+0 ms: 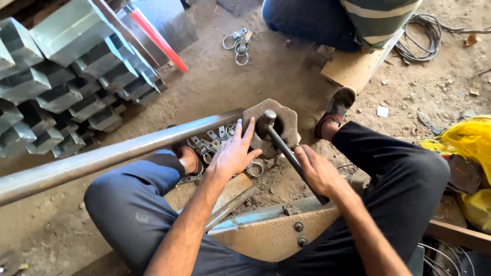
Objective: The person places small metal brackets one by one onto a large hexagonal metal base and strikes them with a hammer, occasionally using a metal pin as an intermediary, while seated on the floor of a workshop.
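Your right hand (318,171) was clamped around the handle of a hammer (280,144), whose head rested on the rusty octagonal steel block (284,122) on the dirt floor between your feet. Your left hand (233,153) lay open, fingers spread against the block's left edge. Small metal ring clips (210,142) were scattered just left of the block, under a long steel pipe (102,156).

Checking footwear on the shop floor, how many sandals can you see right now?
2. One sandal is on the foot just left of the left hand; the other sandal is on the foot right of the metal block. The nearby person's feet are hidden.
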